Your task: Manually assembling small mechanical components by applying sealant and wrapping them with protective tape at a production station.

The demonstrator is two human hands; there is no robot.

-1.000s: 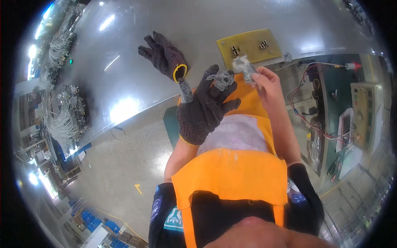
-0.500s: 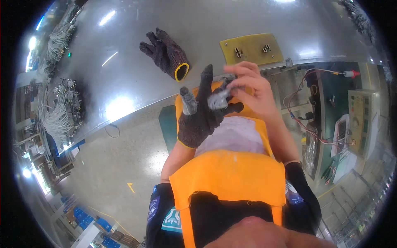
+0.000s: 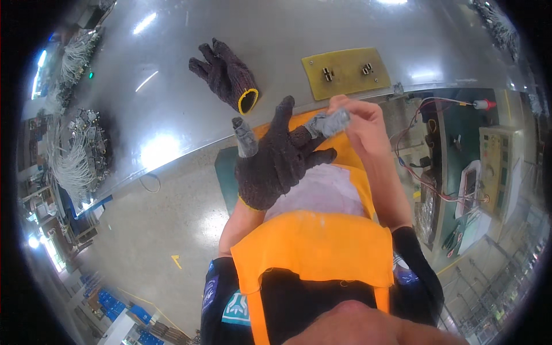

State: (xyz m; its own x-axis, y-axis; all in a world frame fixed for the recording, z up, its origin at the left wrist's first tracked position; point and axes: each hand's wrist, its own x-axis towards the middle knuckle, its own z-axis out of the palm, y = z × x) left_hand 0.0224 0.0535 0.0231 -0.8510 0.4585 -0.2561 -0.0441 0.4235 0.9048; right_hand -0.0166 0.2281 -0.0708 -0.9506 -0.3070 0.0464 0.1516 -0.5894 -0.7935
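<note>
Grey tape (image 3: pixel 328 122) pinched in my bare right hand (image 3: pixel 359 123), at gloved left hand (image 3: pixel 276 161) fingertip, fingers spread wide. I'd keep finger stiff, pull tape snug, overlap evenly.

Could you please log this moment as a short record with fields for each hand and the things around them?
left hand: wears a dark knit glove, fingers spread, grey tape on the thumb tip
right hand: bare, pinching grey tape at a gloved fingertip
spare glove: lies on the metal table, yellow cuff toward the person
yellow board: flat on the table, two small fittings
apron: orange
</note>
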